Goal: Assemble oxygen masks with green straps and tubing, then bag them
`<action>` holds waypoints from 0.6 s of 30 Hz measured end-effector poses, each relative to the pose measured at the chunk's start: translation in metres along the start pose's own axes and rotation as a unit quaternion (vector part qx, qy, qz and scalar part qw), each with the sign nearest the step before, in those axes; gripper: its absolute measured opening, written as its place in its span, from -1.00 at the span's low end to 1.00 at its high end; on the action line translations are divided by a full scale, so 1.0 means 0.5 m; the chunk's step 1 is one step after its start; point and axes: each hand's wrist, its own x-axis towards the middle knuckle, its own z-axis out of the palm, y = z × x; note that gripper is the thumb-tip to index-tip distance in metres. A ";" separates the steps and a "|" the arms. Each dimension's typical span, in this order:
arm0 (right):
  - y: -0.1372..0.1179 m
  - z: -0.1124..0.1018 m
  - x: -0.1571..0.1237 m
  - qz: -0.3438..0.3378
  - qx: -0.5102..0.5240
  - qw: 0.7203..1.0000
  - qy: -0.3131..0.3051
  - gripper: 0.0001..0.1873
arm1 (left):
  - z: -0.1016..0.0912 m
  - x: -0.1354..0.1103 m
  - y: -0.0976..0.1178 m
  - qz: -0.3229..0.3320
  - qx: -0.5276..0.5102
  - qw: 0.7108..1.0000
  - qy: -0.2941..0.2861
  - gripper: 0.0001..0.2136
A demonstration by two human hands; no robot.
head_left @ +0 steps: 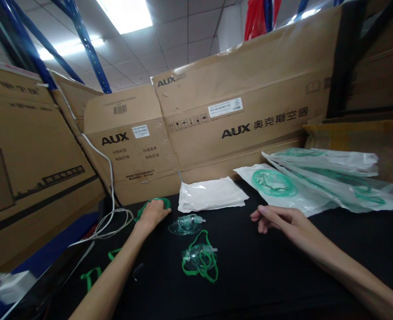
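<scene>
My left hand (152, 214) is closed over a coil of green tubing (165, 202) on the black tabletop, and covers much of it. To its right lies a clear oxygen mask (184, 224). Nearer to me is a second clear mask (196, 258) with a green elastic strap looped over it. My right hand (278, 218) hovers over the table at the right, its fingers loosely bent and a little apart, with nothing visible in them. Beyond it lies a clear-and-white pouch (272, 184) with coiled green tubing inside.
White flat packets (211, 195) lie against the cardboard boxes (249, 129) at the back. More pouches (343, 178) overlap at the right. Green straps (91, 278) lie by my left forearm. A white cable (111, 178) and a white adapter (14, 286) are at the left.
</scene>
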 end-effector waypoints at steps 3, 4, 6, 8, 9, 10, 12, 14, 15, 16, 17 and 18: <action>0.002 0.000 0.000 -0.011 -0.032 0.999 -0.005 -0.43 | -0.011 -0.006 0.008 0.002 -0.010 1.000 0.021 -0.70; 0.003 0.001 0.000 -0.017 -0.049 0.999 -0.011 -0.43 | -0.019 -0.012 0.008 0.002 -0.016 0.999 0.031 -0.69; 0.005 0.004 -0.002 -0.029 -0.086 0.995 -0.032 -0.45 | -0.040 -0.034 0.010 0.005 -0.031 0.998 0.060 -0.65; 0.004 0.012 -0.004 -0.038 -0.113 0.991 -0.060 -0.46 | -0.064 -0.074 0.012 0.019 -0.052 0.994 0.095 -0.62; 0.002 0.019 -0.005 -0.038 -0.120 0.989 -0.077 -0.46 | -0.074 -0.101 0.015 0.034 -0.066 0.991 0.109 -0.60; -0.001 0.027 -0.005 -0.037 -0.123 0.987 -0.098 -0.47 | -0.081 -0.131 0.019 0.055 -0.081 0.988 0.117 -0.59; -0.012 0.047 -0.004 -0.031 -0.122 0.981 -0.146 -0.48 | -0.085 -0.197 0.031 0.106 -0.116 0.981 0.112 -0.61; -0.026 0.070 0.001 -0.037 -0.132 0.971 -0.195 -0.51 | -0.072 -0.257 0.043 0.171 -0.190 0.965 0.057 -0.63; -0.034 0.083 0.006 -0.050 -0.148 0.965 -0.212 -0.54 | -0.062 -0.281 0.048 0.182 -0.214 0.959 0.031 -0.65; -0.043 0.096 0.011 -0.070 -0.169 0.958 -0.223 -0.58 | -0.049 -0.299 0.053 0.193 -0.230 0.954 0.014 -0.65; -0.052 0.108 0.018 -0.093 -0.191 0.950 -0.230 -0.62 | -0.035 -0.311 0.057 0.196 -0.244 0.950 0.005 -0.65; -0.060 0.119 0.026 -0.117 -0.211 0.940 -0.241 -0.64 | -0.022 -0.319 0.060 0.195 -0.253 0.948 0.001 -0.65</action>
